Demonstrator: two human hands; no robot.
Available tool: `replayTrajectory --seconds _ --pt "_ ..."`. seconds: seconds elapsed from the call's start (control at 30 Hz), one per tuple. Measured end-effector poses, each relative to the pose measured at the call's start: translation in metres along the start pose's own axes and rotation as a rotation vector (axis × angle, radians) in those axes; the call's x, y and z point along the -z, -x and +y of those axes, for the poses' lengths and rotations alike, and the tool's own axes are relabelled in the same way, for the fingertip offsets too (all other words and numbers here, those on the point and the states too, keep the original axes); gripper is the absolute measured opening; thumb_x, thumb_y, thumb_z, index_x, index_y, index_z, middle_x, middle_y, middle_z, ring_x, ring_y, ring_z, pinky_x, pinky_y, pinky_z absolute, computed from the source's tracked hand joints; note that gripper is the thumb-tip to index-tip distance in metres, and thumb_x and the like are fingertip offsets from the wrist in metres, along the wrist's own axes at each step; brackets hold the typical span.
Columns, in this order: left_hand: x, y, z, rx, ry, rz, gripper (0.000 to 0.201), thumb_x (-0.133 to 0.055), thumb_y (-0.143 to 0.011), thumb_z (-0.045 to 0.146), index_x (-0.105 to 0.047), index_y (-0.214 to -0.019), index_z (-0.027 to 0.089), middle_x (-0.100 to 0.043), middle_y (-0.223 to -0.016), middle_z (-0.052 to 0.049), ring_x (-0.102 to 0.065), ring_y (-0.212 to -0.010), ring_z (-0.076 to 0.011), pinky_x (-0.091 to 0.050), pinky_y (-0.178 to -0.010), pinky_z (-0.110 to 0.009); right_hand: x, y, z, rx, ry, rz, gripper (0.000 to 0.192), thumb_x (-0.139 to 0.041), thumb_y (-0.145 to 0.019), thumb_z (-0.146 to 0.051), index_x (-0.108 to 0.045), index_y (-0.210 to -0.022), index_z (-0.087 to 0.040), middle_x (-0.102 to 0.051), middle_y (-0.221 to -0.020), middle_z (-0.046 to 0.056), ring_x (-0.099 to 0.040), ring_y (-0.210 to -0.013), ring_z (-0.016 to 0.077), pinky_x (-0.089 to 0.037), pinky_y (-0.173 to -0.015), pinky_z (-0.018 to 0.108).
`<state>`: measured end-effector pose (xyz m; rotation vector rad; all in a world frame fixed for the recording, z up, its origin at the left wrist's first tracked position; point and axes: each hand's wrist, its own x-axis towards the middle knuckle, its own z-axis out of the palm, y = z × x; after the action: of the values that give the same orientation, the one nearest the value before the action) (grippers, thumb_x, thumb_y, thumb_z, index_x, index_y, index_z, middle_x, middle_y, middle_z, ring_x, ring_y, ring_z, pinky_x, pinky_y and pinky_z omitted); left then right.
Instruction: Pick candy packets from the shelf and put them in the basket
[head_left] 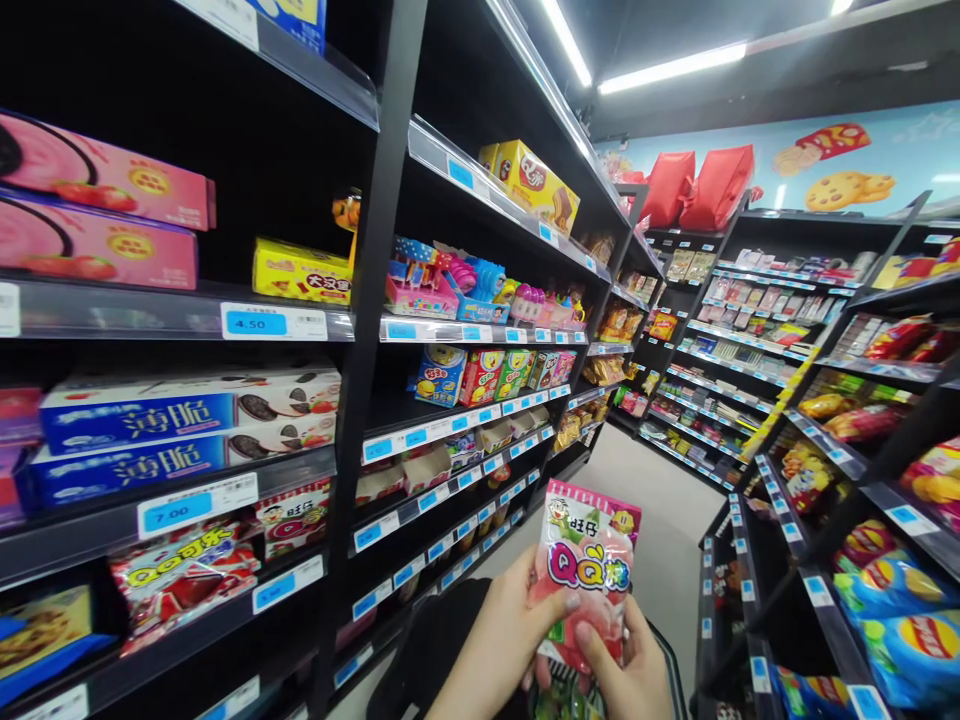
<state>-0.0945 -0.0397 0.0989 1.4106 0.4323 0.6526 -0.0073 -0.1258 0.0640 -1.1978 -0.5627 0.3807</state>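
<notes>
A pink and white bag of QQ gummy candy point(589, 600) is held upright in front of me, its printed face toward the camera. My left hand point(517, 620) grips its left edge, thumb across the front and fingers behind. My right hand point(634, 655) pinches the lower right part, thumb on the front and fingers round the back edge. Below the bag, a green package point(566, 700) shows partly at the bottom edge of the view; whether a hand touches it I cannot tell.
Black shelving on the left holds blue cookie boxes point(187, 430), pink boxes point(105, 215), a red gummy bag point(184, 580) and small snack boxes point(480, 378). A grey aisle floor point(660, 500) runs ahead. Blue chip bags point(907, 640) fill racks on the right.
</notes>
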Motion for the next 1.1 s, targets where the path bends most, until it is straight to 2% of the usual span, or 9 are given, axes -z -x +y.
replayTrajectory --seconds 0.07,0.17,0.23,0.33,0.5,0.63,0.7,0.83,1.1 --pt "0.001 -0.001 -0.001 0.035 0.075 -0.049 0.046 -0.069 -0.071 0.036 -0.053 -0.107 0.013 -0.068 -0.075 -0.005 -0.05 -0.033 -0.0069 -0.034 -0.028 -0.015 0.002 0.0 0.001 0.007 -0.016 0.002 0.051 -0.085 -0.052 -0.045 -0.064 -0.087 -0.014 -0.069 -0.063 0.003 -0.057 -0.043 0.0142 -0.045 -0.037 0.02" --pt "0.003 -0.001 0.0 0.08 0.154 -0.117 0.054 -0.073 -0.064 0.027 -0.05 -0.11 0.012 -0.069 -0.074 -0.004 -0.052 -0.036 -0.0067 -0.041 -0.033 -0.016 0.004 0.0 0.004 0.058 -0.065 0.049 0.06 -0.089 -0.045 -0.041 -0.065 -0.094 -0.015 -0.073 -0.079 0.008 -0.068 -0.066 0.0221 -0.056 -0.059 0.026" --pt "0.006 0.0 0.002 0.094 0.174 -0.153 0.057 -0.072 -0.062 0.022 -0.048 -0.112 0.011 -0.068 -0.07 -0.003 -0.053 -0.038 -0.0071 -0.044 -0.036 -0.017 0.005 0.0 0.005 0.069 -0.104 0.087 0.064 -0.09 -0.043 -0.038 -0.064 -0.097 -0.016 -0.074 -0.084 0.008 -0.069 -0.071 0.0227 -0.056 -0.064 0.027" --pt "0.011 0.002 0.004 0.098 0.167 -0.188 0.062 -0.072 -0.06 0.017 -0.046 -0.116 0.011 -0.068 -0.067 -0.001 -0.054 -0.042 -0.0083 -0.046 -0.039 -0.017 0.005 -0.001 0.006 0.068 -0.079 0.116 0.063 -0.089 -0.045 -0.044 -0.065 -0.097 -0.016 -0.074 -0.081 0.006 -0.068 -0.063 0.0214 -0.056 -0.055 0.027" --pt "0.011 0.004 0.007 0.08 0.171 -0.172 0.062 -0.073 -0.057 0.011 -0.05 -0.114 0.011 -0.068 -0.071 0.0 -0.054 -0.048 -0.0079 -0.043 -0.043 -0.016 0.002 0.0 0.002 0.052 -0.056 0.194 0.059 -0.087 -0.047 -0.048 -0.068 -0.09 -0.012 -0.068 -0.059 0.003 -0.054 -0.036 0.0147 -0.048 -0.037 0.026" --pt "0.007 0.004 0.006 -0.072 0.243 -0.108 0.058 -0.074 -0.052 0.002 -0.059 -0.106 0.014 -0.07 -0.095 -0.004 -0.065 -0.083 -0.0173 -0.052 -0.073 -0.025 -0.002 0.0 0.003 0.049 -0.178 0.283 0.057 -0.09 -0.044 -0.042 -0.065 -0.087 -0.014 -0.067 -0.056 0.0 -0.053 -0.034 0.0126 -0.044 -0.033 0.021" --pt "0.006 0.004 0.006 -0.108 0.243 -0.083 0.058 -0.073 -0.051 -0.001 -0.061 -0.105 0.014 -0.07 -0.1 -0.005 -0.064 -0.093 -0.0219 -0.051 -0.078 -0.028 -0.002 -0.001 0.005 0.036 -0.198 0.264 0.055 -0.09 -0.044 -0.041 -0.065 -0.085 -0.014 -0.066 -0.054 0.0 -0.052 -0.034 0.0117 -0.043 -0.033 0.019" --pt "0.002 0.008 0.01 -0.128 0.249 -0.073 0.051 -0.069 -0.053 -0.001 -0.064 -0.102 0.013 -0.071 -0.096 -0.006 -0.066 -0.086 -0.0225 -0.051 -0.074 -0.029 0.0 -0.001 0.007 -0.01 -0.246 0.169 0.049 -0.09 -0.044 -0.043 -0.067 -0.077 -0.014 -0.061 -0.046 -0.001 -0.048 -0.031 0.0106 -0.04 -0.031 0.018" --pt "0.003 0.014 0.017 -0.154 0.273 -0.102 0.043 -0.073 -0.056 0.003 -0.068 -0.098 0.013 -0.072 -0.088 -0.003 -0.064 -0.079 -0.0179 -0.05 -0.076 -0.027 0.002 0.002 0.006 -0.017 -0.269 0.118 0.043 -0.091 -0.044 -0.043 -0.067 -0.068 -0.016 -0.063 -0.049 -0.001 -0.047 -0.031 0.0066 -0.037 -0.033 0.014"
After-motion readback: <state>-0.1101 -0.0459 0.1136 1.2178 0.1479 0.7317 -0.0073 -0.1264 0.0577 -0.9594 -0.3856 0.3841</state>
